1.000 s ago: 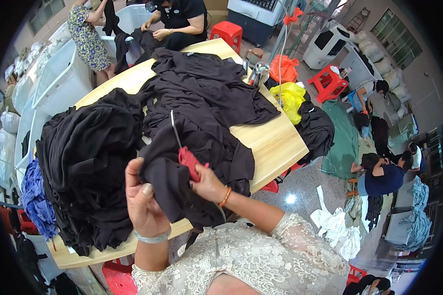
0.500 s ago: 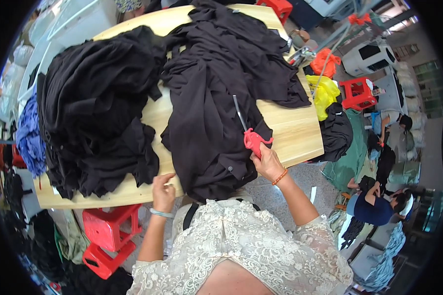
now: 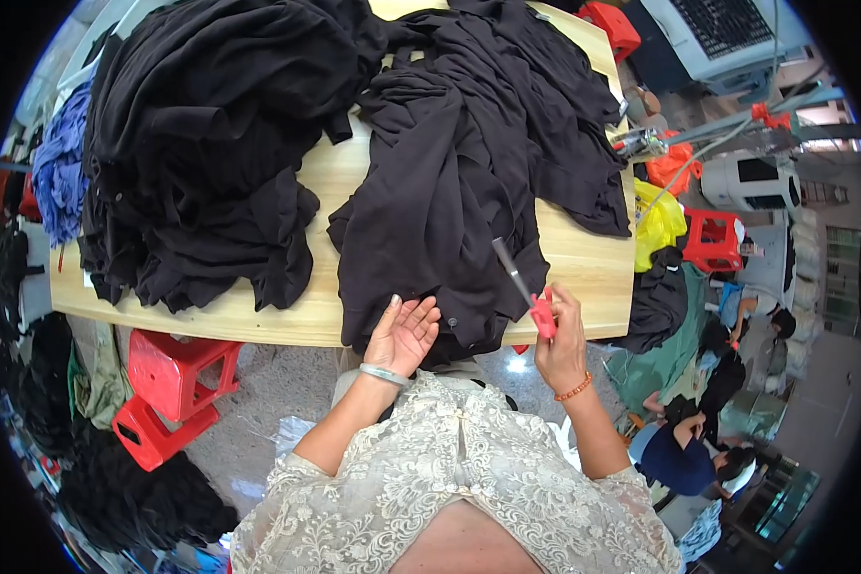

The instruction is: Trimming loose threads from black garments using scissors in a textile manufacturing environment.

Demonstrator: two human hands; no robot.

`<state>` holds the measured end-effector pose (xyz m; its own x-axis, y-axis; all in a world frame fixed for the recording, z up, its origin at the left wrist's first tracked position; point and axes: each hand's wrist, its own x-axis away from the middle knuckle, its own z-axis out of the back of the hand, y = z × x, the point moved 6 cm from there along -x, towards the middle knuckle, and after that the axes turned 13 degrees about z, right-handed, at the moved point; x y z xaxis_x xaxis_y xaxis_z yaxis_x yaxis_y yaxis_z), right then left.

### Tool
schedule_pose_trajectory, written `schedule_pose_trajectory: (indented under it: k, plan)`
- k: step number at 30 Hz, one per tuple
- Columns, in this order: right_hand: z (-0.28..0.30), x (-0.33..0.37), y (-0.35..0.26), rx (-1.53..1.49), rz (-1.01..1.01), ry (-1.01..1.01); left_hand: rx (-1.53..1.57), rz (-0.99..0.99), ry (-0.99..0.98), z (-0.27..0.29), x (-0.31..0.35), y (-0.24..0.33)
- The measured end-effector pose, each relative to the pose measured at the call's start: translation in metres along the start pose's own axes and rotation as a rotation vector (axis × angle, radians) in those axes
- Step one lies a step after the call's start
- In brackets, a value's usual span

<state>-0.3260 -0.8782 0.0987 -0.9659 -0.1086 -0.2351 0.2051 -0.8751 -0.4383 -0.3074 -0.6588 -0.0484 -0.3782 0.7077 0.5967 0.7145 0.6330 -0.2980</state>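
A black garment point(image 3: 440, 210) lies spread and crumpled over the table point(image 3: 584, 297), its near end hanging at the front edge, with a small round button point(image 3: 452, 323) showing. At its near end my left hand point(image 3: 407, 335) is palm up, fingers slightly curled and apart, nothing seen in it. To the right, my right hand point(image 3: 562, 335) is closed round a red pistol-grip tool with a long metal barrel point(image 3: 543, 318). The barrel slants up and left over the garment's near right part, blurred at its tip.
A large heap of black clothes point(image 3: 210, 143) covers the table's left side, beside blue cloth point(image 3: 62, 206). Red stools point(image 3: 177, 368) stand below at the left. Past the right edge are a yellow bag point(image 3: 658, 225), another red stool point(image 3: 713, 241), and co-workers point(image 3: 679, 454) farther off.
My left hand has moved right to the garment's near end and turned palm up. The right hand with the tool has shifted slightly right. The whole view has shifted.
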Motion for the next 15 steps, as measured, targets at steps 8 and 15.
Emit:
schedule_pose_trajectory:
  k: [8, 15]
  plan:
    - [-0.005, -0.01, 0.001, -0.235, 0.09, -0.381, 0.133, -0.393, -0.016, 0.005, -0.014, 0.009]
    - [-0.016, -0.012, 0.017, -0.197, 0.187, -0.611, -0.199, -0.793, 0.054, -0.007, -0.001, 0.018]
